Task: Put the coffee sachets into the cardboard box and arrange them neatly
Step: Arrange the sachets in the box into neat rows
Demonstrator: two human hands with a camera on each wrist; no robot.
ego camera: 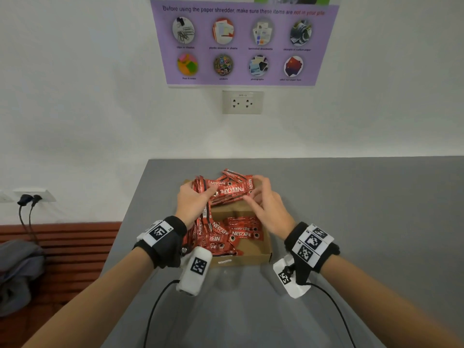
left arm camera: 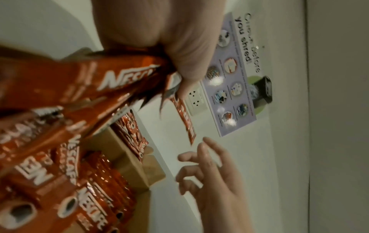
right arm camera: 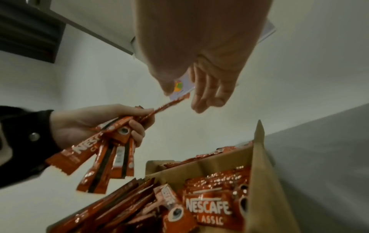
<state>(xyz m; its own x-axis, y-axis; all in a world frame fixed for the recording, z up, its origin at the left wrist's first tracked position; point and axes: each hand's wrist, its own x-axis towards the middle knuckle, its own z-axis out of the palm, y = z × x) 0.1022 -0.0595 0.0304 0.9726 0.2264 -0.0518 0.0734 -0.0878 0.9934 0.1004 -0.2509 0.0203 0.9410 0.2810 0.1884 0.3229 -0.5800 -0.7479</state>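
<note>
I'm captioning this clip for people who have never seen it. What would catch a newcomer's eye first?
First, the fan of red coffee sachets that the left hand grips above the cardboard box, with the right hand reaching its fingers toward them. Next, the jumble of sachets in the box on the grey table. Then the purple shredder poster on the wall above.

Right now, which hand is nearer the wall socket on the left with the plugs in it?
Left. The left hand holds a bunch of sachets over the box, on the socket's side. The right hand hovers on the far side of the bunch.
</note>
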